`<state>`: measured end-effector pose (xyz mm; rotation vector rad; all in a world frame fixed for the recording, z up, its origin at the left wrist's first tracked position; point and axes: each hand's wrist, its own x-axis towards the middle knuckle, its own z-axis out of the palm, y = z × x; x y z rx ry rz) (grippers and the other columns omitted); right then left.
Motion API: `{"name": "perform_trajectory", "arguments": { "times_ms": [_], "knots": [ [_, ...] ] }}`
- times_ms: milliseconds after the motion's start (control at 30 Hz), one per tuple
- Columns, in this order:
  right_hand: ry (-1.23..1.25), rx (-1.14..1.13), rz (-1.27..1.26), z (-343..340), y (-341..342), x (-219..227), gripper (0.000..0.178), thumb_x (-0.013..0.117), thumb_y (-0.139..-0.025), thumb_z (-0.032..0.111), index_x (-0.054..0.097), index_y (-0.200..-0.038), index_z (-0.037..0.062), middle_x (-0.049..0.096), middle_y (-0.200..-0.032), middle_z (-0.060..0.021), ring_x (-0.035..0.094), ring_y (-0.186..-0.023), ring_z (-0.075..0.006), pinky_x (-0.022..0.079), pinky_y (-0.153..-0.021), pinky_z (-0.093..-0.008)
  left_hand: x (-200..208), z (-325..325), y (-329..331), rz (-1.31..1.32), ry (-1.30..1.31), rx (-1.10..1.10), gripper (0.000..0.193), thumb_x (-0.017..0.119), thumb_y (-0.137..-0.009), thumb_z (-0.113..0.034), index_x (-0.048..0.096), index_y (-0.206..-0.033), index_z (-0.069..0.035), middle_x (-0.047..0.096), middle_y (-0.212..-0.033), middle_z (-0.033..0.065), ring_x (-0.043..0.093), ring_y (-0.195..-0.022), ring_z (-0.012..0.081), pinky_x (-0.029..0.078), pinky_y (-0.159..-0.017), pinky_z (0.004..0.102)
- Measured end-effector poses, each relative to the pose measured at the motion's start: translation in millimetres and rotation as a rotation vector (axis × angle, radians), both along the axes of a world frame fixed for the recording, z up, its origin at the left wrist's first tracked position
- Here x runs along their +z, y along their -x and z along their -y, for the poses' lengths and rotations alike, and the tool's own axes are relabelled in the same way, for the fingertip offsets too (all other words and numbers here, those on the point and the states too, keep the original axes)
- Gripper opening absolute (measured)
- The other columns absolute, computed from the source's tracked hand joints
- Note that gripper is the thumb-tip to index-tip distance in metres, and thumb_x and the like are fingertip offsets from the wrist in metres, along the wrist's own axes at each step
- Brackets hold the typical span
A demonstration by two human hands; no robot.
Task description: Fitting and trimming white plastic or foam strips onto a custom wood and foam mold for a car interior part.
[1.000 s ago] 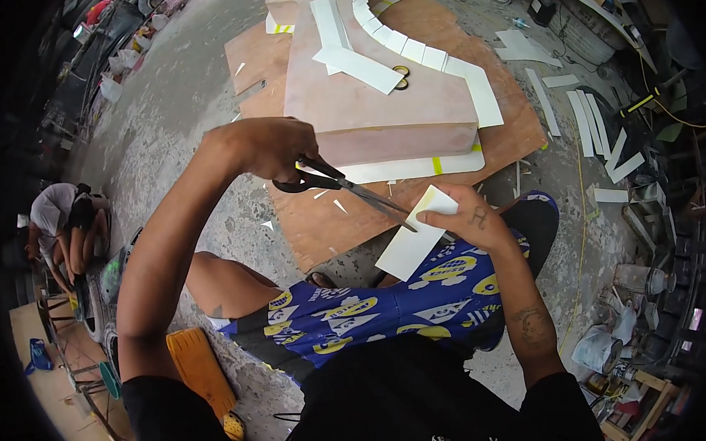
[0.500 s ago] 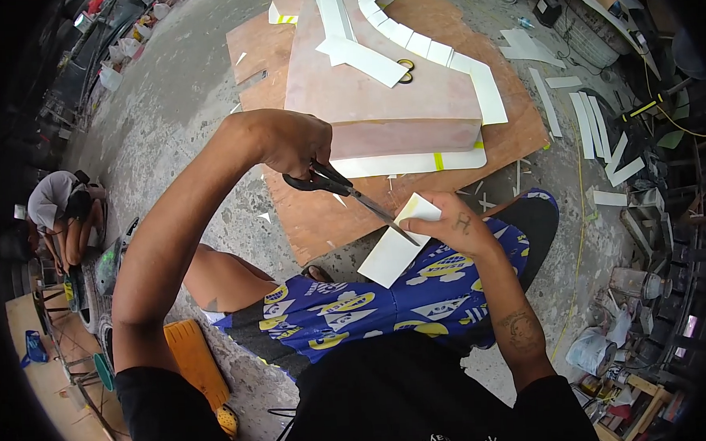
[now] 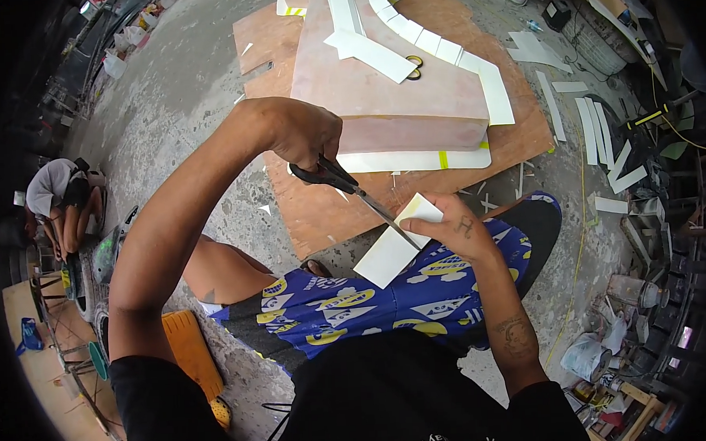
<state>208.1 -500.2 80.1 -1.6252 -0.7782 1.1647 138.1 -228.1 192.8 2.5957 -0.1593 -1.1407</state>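
Black-handled scissors (image 3: 358,190) are gripped in my left hand (image 3: 308,136), its fingers closed in the handles. Their metal blades slant down across a white rectangular piece of sheet (image 3: 386,256), which looks like card or thin board. My right hand (image 3: 454,225) pinches this piece at its upper right part, with the thumb beside the blades. The far end of the piece shows a pale yellowish patch. I hold it above my lap, over blue patterned shorts (image 3: 357,307). Whether the blades have cut into the piece cannot be made out.
Ahead, a large pinkish form (image 3: 395,100) edged with white pieces sits on a brown plywood sheet (image 3: 289,211). White strips and a tape roll (image 3: 415,67) lie on it. More white strips (image 3: 591,131) lie on the floor at right. A person (image 3: 62,198) crouches at far left.
The view has shifted slightly, so the surroundings sit a little differently. My left hand and the scissors have moved only slightly; the blades still cross the white piece in my right hand.
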Motion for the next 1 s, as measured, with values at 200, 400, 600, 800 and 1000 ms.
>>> {"name": "perform_trajectory", "arguments": {
  "times_ms": [200, 400, 600, 800, 1000],
  "knots": [
    [0.008, -0.016, -0.032, -1, 3, -1, 0.024, 0.072, -0.085, 0.015, 0.066, -0.102, -0.0014, 0.068, -0.086, -0.0039, 0.062, -0.075, -0.0086, 0.049, -0.067, -0.0244, 3, 1, 0, -0.014, 0.03, 0.073, 0.009, 0.061, -0.065, -0.007, 0.061, -0.067, 0.002, 0.039, -0.053, 0.0044, 0.034, -0.055, 0.0181, 0.03, -0.051, 0.0386],
    [-0.026, -0.055, -0.11, 1, 7, -8, 0.025, 0.073, -0.084, 0.013, 0.066, -0.103, -0.0019, 0.069, -0.088, -0.0054, 0.064, -0.077, -0.0097, 0.051, -0.07, -0.0241, 3, 0, -1, -0.035, 0.018, 0.046, 0.011, 0.061, -0.063, -0.005, 0.054, -0.062, 0.003, 0.037, -0.052, 0.0032, 0.032, -0.054, 0.0166, 0.029, -0.05, 0.0384],
    [-0.024, -0.06, -0.095, 1, 8, -11, 0.025, 0.073, -0.084, 0.012, 0.066, -0.103, -0.0021, 0.069, -0.089, -0.0059, 0.064, -0.077, -0.0098, 0.051, -0.07, -0.0239, 3, -1, -2, -0.024, 0.006, 0.04, 0.009, 0.062, -0.063, -0.005, 0.058, -0.064, 0.003, 0.039, -0.052, 0.0033, 0.033, -0.053, 0.0165, 0.029, -0.05, 0.038],
    [0.0, -0.064, -0.111, 0, 9, -7, 0.023, 0.072, -0.084, 0.011, 0.065, -0.102, -0.0012, 0.068, -0.089, -0.0051, 0.064, -0.077, -0.0099, 0.051, -0.069, -0.024, 9, 2, -4, -0.062, -0.006, 0.072, 0.009, 0.065, -0.067, -0.006, 0.069, -0.074, 0.0, 0.048, -0.055, 0.0023, 0.038, -0.054, 0.0157, 0.033, -0.051, 0.0364],
    [-0.049, -0.073, -0.151, 0, 12, -7, 0.021, 0.071, -0.085, 0.01, 0.065, -0.102, -0.0007, 0.068, -0.088, -0.0045, 0.063, -0.079, -0.01, 0.05, -0.071, -0.0238, 9, 0, -8, -0.107, -0.037, 0.083, 0.014, 0.074, -0.069, -0.009, 0.072, -0.08, 0.0, 0.056, -0.059, 0.0021, 0.046, -0.059, 0.0159, 0.037, -0.056, 0.0343]
  ]
}}
